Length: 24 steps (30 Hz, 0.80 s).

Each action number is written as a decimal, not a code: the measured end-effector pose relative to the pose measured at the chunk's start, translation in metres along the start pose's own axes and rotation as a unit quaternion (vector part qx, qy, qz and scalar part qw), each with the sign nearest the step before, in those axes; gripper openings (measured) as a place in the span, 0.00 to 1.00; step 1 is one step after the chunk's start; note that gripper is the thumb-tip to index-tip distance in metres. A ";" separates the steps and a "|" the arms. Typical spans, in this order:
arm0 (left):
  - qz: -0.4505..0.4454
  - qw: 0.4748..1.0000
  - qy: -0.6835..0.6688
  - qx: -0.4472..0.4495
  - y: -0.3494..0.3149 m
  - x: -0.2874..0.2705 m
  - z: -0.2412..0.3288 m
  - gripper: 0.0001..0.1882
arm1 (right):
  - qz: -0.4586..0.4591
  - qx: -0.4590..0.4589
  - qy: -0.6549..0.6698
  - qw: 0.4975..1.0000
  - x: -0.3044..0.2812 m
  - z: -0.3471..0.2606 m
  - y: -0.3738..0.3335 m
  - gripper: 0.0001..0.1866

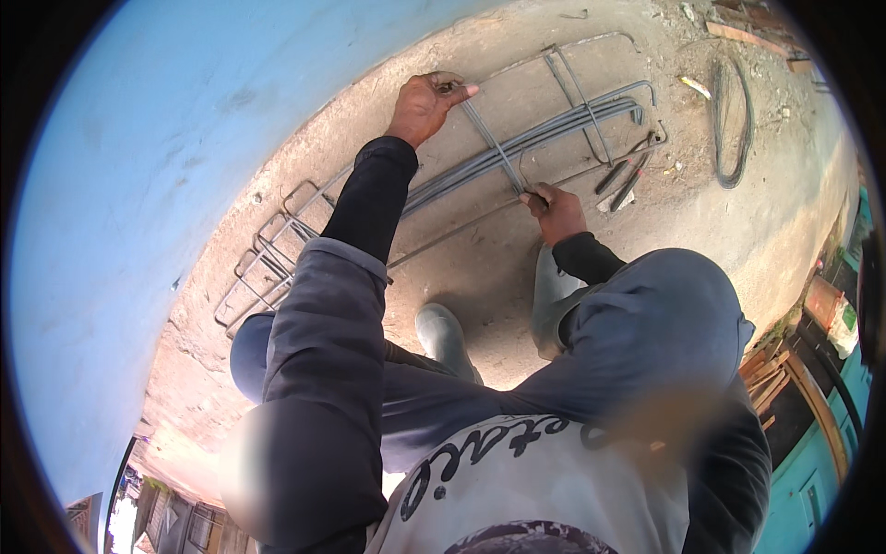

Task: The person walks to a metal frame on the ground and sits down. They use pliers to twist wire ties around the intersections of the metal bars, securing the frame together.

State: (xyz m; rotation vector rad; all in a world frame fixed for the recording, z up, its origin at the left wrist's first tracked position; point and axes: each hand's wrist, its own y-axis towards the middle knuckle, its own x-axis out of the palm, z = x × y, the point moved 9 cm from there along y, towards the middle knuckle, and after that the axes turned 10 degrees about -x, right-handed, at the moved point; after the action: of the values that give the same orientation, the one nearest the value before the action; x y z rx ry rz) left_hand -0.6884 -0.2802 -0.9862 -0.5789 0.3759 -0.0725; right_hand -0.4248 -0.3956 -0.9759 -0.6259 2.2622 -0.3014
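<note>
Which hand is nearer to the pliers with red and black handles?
Right. The right hand is just left of the pliers, not touching them; the left hand is farther away, beyond the bundle of bars.

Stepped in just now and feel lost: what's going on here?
A person is handling a metal loop that crosses a bundle of grey rods on the ground. The left hand grips its far end and the right hand its near end. A tool with red and black handles lies to the right, with a wire coil beyond it.
</note>
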 end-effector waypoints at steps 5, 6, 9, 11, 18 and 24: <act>-0.001 0.999 0.033 0.001 0.002 0.004 0.012 0.31 | -0.004 0.010 0.005 1.000 -0.006 0.000 -0.001 0.22; 0.002 0.999 0.040 -0.006 0.002 0.005 0.015 0.31 | -0.003 0.018 0.012 1.000 -0.009 -0.002 0.001 0.22; -0.003 0.999 0.034 -0.003 0.004 0.005 0.016 0.31 | -0.057 0.058 -0.009 0.997 -0.003 0.006 -0.001 0.23; 0.002 1.000 0.031 0.001 0.005 0.006 0.013 0.32 | -0.010 0.015 0.000 1.000 -0.008 0.002 0.001 0.22; 0.074 0.996 0.028 -0.044 -0.001 0.000 0.011 0.29 | 0.008 0.047 0.035 0.998 -0.011 0.020 0.001 0.21; -0.003 0.988 -0.124 -0.088 -0.001 -0.001 -0.004 0.22 | -0.001 0.034 0.028 0.999 -0.007 0.012 0.000 0.20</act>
State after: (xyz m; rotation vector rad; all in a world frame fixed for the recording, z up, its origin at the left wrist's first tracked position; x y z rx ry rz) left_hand -0.6905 -0.2826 -0.9886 -0.7546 0.1388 0.0267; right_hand -0.4120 -0.3920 -0.9793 -0.5921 2.2949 -0.3993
